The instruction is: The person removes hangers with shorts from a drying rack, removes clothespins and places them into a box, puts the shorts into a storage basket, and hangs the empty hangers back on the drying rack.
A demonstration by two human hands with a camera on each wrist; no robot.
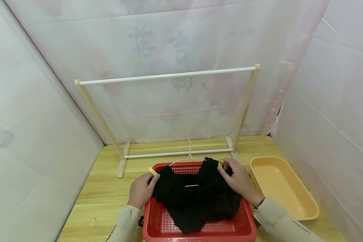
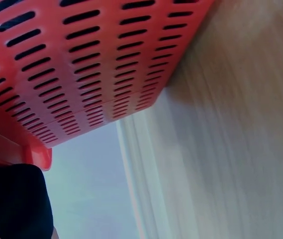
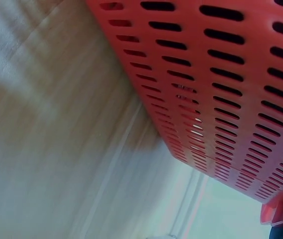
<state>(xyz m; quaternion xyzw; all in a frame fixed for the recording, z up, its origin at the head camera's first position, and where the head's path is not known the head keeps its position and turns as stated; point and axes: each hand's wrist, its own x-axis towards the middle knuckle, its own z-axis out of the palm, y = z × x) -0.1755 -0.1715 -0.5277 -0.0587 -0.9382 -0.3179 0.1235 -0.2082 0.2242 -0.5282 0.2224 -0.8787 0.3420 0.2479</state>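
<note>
A black garment point(image 1: 199, 205) hangs on a thin pink hanger point(image 1: 190, 153), its lower part draped into a red plastic basket point(image 1: 149, 218). Yellow clothespins sit at both shoulders, one on the left point(image 1: 152, 171) and one on the right point(image 1: 220, 163). My left hand point(image 1: 141, 190) pinches the garment's left shoulder beside its clothespin. At the other shoulder, my right hand point(image 1: 238, 178) has thumb and finger around the clothespin. Both wrist views mostly show the slotted basket wall point(image 2: 86, 55), with black cloth point(image 2: 17, 201) at the lower left of the left wrist view.
Behind the basket stands a drying rack with a white top rail point(image 1: 169, 76) and wooden posts. A yellow tray point(image 1: 308, 205) lies to the right on the wooden table point(image 1: 109, 195). Pale curtains point(image 1: 33, 117) enclose the table at the back and sides.
</note>
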